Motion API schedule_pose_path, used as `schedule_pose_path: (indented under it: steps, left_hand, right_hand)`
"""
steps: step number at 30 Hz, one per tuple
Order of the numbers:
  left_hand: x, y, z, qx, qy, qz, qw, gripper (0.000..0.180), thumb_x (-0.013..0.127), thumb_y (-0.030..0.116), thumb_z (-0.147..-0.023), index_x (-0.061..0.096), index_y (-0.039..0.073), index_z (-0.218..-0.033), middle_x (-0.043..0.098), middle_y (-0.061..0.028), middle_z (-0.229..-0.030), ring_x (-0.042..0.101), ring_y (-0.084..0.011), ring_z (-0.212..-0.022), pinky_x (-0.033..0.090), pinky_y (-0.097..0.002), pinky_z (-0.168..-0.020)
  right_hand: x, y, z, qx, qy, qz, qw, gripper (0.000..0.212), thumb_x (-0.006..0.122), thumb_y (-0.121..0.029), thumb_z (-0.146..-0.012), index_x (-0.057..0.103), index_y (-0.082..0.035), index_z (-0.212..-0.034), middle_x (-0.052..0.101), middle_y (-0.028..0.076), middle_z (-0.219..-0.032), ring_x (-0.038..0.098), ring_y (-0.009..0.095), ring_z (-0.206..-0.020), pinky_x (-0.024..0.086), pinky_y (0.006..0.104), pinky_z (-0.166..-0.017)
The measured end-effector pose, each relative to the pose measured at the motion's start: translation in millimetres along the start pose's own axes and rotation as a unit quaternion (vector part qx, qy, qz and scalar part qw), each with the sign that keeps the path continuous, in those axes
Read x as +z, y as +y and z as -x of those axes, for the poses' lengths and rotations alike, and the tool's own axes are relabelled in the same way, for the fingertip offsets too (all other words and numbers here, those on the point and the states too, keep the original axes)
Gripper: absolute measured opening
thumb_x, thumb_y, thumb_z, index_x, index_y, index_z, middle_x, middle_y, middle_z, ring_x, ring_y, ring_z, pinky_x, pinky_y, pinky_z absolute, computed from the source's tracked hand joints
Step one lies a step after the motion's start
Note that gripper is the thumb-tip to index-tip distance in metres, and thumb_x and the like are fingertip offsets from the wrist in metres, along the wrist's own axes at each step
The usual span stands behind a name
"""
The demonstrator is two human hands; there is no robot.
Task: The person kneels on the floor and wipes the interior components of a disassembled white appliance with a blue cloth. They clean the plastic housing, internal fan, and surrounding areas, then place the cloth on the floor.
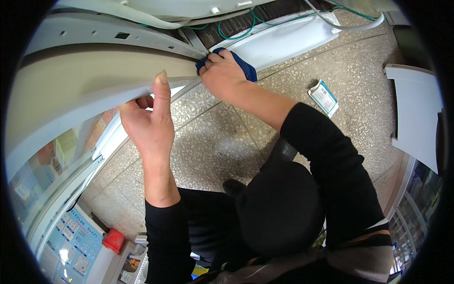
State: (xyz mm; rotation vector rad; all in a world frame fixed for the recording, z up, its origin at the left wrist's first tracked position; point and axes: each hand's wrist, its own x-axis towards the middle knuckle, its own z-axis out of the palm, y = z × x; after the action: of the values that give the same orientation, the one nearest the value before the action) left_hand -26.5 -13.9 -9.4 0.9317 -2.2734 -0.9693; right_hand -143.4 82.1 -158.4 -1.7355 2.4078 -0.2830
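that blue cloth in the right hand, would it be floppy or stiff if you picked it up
Probably floppy: the blue cloth is bunched and folded under the right hand, bending around the fingers. Likely light, since it stays pressed against the white panel edge by the fingers alone. It seems unlikely to roll or break.

Your own body from above — bare hands, black sleeves.

You wear a black long-sleeved top; both cuffs sit pushed back from the wrists, so your left hand (149, 124) and right hand (223, 75) show bare, with no gloves, rings or watch. Short, plain nails show on your left thumb. Lower down, your dark clothing fills the view — black trousers over the knees, and a grey-brown band of fabric crossing the bottom edge.
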Motion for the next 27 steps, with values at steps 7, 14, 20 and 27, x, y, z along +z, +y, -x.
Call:
schedule_pose_path:
  steps: [7,14,20,27]
  left_hand:
    - [2.1,-3.7,-2.2,-0.006,0.024,0.009,1.0,0.029,0.079,0.024,-0.089,0.066,-0.001,-0.098,0.057,0.0025,-0.074,0.034,-0.0047,-0.058,0.033,-0.0219,-0.052]
    - [0.8,-6.6,-0.3,-0.017,0.006,0.012,1.0,0.022,0.072,0.02,-0.095,0.067,-0.001,-0.095,0.056,0.0058,-0.073,0.041,-0.001,-0.063,0.032,-0.0202,-0.054]
    - [1.0,-7.0,-0.1,0.018,0.027,-0.013,0.999,0.025,0.074,0.023,-0.093,0.066,0.0,-0.095,0.052,0.0064,-0.07,0.034,-0.0028,-0.058,0.03,-0.0209,-0.051]
    - [4.9,-8.9,0.3,0.028,0.03,-0.004,0.999,0.028,0.071,0.026,-0.096,0.066,-0.001,-0.096,0.048,0.0086,-0.067,0.031,-0.0012,-0.059,0.025,-0.0195,-0.051]
  right_hand:
    - [5.7,9.1,1.4,-0.048,-0.001,0.105,0.993,0.025,0.056,-0.015,-0.088,0.07,-0.007,-0.106,0.072,0.005,-0.106,0.057,0.023,-0.112,0.034,0.0414,-0.097]
    - [-1.8,5.8,6.7,-0.081,-0.099,0.009,0.992,0.022,0.058,-0.02,-0.086,0.07,-0.012,-0.103,0.072,0.007,-0.102,0.061,0.021,-0.107,0.037,0.0417,-0.097]
    - [-36.5,-0.9,84.4,0.046,-0.126,-0.266,0.955,0.027,0.059,-0.022,-0.086,0.064,-0.006,-0.106,0.069,0.018,-0.097,0.067,0.039,-0.094,0.052,0.0492,-0.083]
    - [-3.1,-6.6,59.3,0.056,0.144,-0.136,0.978,0.028,0.056,-0.014,-0.092,0.06,-0.002,-0.118,0.061,0.014,-0.123,0.062,0.032,-0.105,0.056,0.0432,-0.075]
